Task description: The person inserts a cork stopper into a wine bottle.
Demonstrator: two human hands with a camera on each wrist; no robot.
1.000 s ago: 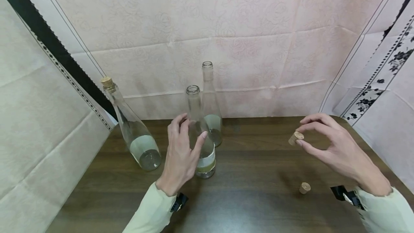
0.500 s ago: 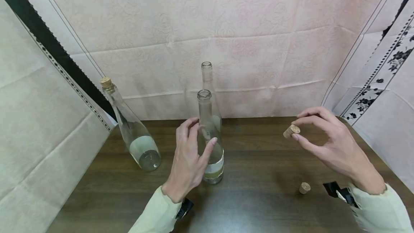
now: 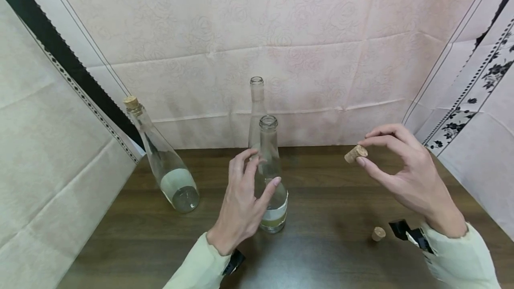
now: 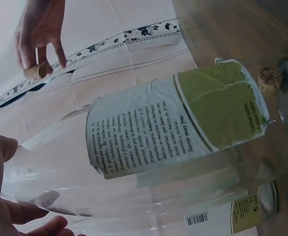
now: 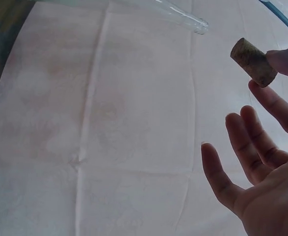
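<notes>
My left hand (image 3: 242, 202) grips a clear glass bottle (image 3: 275, 213) round its body, thumb on the near side and fingers on the far side. The bottle stands uncorked, its mouth up. Its white and green label (image 4: 154, 128) fills the middle of the left wrist view. Out to the right, my right hand (image 3: 409, 175) pinches a cork (image 3: 355, 154) between thumb and forefinger; its other fingers spread apart in the right wrist view, where the cork (image 5: 253, 61) shows side-on. A second cork (image 3: 378, 234) stands on the table below that hand.
Behind the gripped bottle stands another uncorked bottle (image 3: 257, 101), partly hidden by it. At the left is a bottle (image 3: 178, 182) with a cork (image 3: 130, 102) in its mouth. Pale cloth (image 3: 313, 57) hangs round the back and sides of the brown wooden table (image 3: 321, 244).
My left hand has brought its bottle to the right and nearer, away from the corked one. My right hand has moved left and slightly up with its cork. The cork on the table stays put.
</notes>
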